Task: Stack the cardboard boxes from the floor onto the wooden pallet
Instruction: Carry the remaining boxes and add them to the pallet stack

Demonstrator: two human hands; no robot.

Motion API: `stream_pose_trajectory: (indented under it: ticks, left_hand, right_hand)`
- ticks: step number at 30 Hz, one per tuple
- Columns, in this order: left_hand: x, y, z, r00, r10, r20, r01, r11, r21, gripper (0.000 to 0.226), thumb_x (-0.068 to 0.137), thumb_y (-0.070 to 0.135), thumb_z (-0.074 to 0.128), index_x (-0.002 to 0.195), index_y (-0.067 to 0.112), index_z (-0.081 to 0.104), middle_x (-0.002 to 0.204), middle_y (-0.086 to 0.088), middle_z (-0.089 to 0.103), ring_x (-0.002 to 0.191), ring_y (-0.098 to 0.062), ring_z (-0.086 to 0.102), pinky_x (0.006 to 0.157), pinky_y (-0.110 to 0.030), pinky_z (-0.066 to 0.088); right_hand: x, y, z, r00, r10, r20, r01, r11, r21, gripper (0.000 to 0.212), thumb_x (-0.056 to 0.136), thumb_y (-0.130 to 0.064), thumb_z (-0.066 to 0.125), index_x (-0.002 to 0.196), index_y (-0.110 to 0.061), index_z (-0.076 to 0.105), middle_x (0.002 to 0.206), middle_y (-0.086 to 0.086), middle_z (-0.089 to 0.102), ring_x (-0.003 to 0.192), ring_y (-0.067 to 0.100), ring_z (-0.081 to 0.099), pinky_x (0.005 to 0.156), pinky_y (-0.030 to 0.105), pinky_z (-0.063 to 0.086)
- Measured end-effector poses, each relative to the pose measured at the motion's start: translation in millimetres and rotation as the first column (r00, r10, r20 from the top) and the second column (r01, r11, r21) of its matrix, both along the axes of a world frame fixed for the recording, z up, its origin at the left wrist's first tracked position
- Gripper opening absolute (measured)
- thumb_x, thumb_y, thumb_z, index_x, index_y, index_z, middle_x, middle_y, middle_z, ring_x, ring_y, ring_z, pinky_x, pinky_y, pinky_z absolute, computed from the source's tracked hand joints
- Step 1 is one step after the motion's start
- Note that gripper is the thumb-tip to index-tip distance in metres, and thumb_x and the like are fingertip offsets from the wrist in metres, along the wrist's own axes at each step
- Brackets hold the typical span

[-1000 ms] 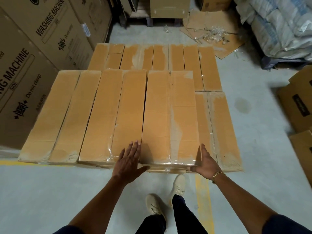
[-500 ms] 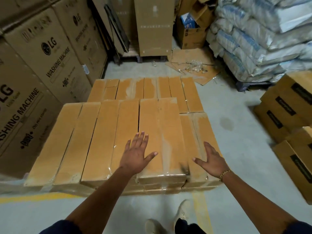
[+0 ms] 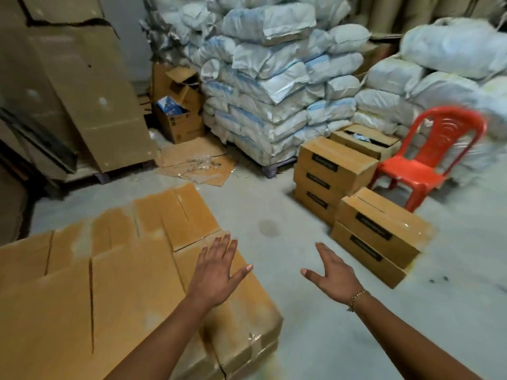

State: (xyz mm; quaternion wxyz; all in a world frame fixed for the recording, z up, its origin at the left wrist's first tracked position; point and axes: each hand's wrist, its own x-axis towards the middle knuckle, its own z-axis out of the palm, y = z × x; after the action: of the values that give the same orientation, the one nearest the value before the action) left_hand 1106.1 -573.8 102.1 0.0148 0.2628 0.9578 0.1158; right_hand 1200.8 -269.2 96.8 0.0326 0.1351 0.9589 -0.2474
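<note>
— While both hands are out front, what's the grip on each?

— L hand (image 3: 216,272): flat, fingers straight and close together, thumb out to the side, holding nothing. It's over the top of the stacked boxes (image 3: 123,297). Can't tell if the palm touches the cardboard or hangs just above; pic's blurred there. R hand (image 3: 333,275): spread, thumb out, nothing in it, over bare floor (image 3: 301,338). Bracelet (image 3: 356,297) on that wrist.

— Where are the boxes w/ respect to the hands?

— Stacked boxes run under the L hand and off to its left: long tan cartons side by side, tops about level, tape on the near corner below that wrist. Whatever they stand on is hidden. On the floor, a pile of two (image 3: 384,229) sits ahead and to the right of the R hand's fingertips, black label strips on its sides. A pile of three (image 3: 332,163) is further ahead, w/ an open-topped box (image 3: 365,142) behind it.

— What's btw the R hand and that near pile?

— Just grey concrete. A dark stain (image 3: 270,228) lies ahead of the gap btw the two hands.

— Rest of the room?

— Red chair (image 3: 417,174) behind the pile of two, just right of the pile of three. White sacks (image 3: 263,86) piled high beyond all that. Flattened cardboard (image 3: 192,160) w/ clear plastic scraps on the floor well ahead of the L hand, an open carton (image 3: 178,124) w/ sth blue inside past it, tall cartons (image 3: 82,91) far left.
</note>
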Motion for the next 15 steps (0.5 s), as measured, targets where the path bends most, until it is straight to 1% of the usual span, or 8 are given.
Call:
stream_pose_trajectory:
  ticks: [2, 4, 7, 11, 13, 15]
  left_hand:
    - [-7, 60, 2, 0.998, -0.065, 0.002, 0.065, 0.997, 0.031, 0.093, 0.087, 0.083, 0.003, 0.163, 0.028, 0.008, 0.169, 0.007, -0.008, 0.156, -0.013, -0.011, 0.126, -0.042, -0.001]
    - [-10, 123, 1, 0.993, -0.114, 0.016, 0.112, 0.991, 0.070, 0.093, 0.087, 0.083, 0.005, 0.163, 0.029, 0.012, 0.170, 0.007, -0.005, 0.155, -0.011, -0.010, 0.126, -0.042, -0.002]
    - [-4, 212, -3, 0.980, -0.193, 0.040, 0.189, 0.978, 0.093, 0.092, 0.088, 0.084, 0.006, 0.162, 0.030, 0.016, 0.170, 0.006, 0.000, 0.156, -0.012, -0.007, 0.126, -0.042, -0.001]
    - [5, 315, -1, 0.948, -0.311, 0.069, 0.305, 0.949, 0.082, 0.089, 0.089, 0.083, 0.010, 0.161, 0.031, 0.018, 0.170, 0.007, 0.003, 0.156, -0.013, -0.003, 0.125, -0.040, 0.000]
    - [5, 360, -1, 0.933, -0.350, 0.083, 0.345, 0.936, 0.064, 0.087, 0.090, 0.081, 0.012, 0.161, 0.031, 0.018, 0.170, 0.006, 0.004, 0.156, -0.013, -0.002, 0.126, -0.040, 0.002]
    - [0, 402, -4, 0.917, -0.385, 0.106, 0.381, 0.923, 0.058, 0.089, 0.089, 0.083, 0.010, 0.161, 0.031, 0.018, 0.170, 0.006, 0.004, 0.156, -0.013, -0.003, 0.127, -0.042, 0.003]
  right_hand:
    - [14, 48, 4, 0.998, -0.064, 0.004, 0.064, 0.998, 0.000, 0.089, 0.091, -0.069, 0.049, 0.160, -0.026, 0.015, 0.167, -0.007, 0.015, 0.152, 0.014, 0.018, 0.120, 0.038, 0.025]
    - [29, 96, 7, 0.993, -0.120, 0.006, 0.120, 0.993, 0.007, 0.088, 0.091, -0.070, 0.049, 0.160, -0.026, 0.016, 0.166, -0.007, 0.016, 0.152, 0.015, 0.020, 0.120, 0.038, 0.026]
    - [56, 164, 14, 0.980, -0.192, 0.046, 0.190, 0.981, 0.032, 0.087, 0.091, -0.069, 0.048, 0.160, -0.026, 0.016, 0.166, -0.005, 0.018, 0.151, 0.017, 0.022, 0.120, 0.040, 0.026]
    - [87, 243, 21, 0.955, -0.285, 0.080, 0.282, 0.958, 0.047, 0.086, 0.091, -0.071, 0.046, 0.159, -0.028, 0.018, 0.165, -0.005, 0.021, 0.149, 0.017, 0.026, 0.119, 0.040, 0.027]
    - [97, 279, 21, 0.942, -0.322, 0.093, 0.320, 0.947, 0.042, 0.085, 0.090, -0.072, 0.045, 0.159, -0.029, 0.019, 0.165, -0.005, 0.023, 0.149, 0.016, 0.027, 0.119, 0.038, 0.027]
    - [102, 310, 18, 0.928, -0.359, 0.105, 0.359, 0.933, 0.020, 0.086, 0.089, -0.074, 0.044, 0.158, -0.030, 0.020, 0.164, -0.006, 0.025, 0.149, 0.016, 0.029, 0.119, 0.037, 0.028]
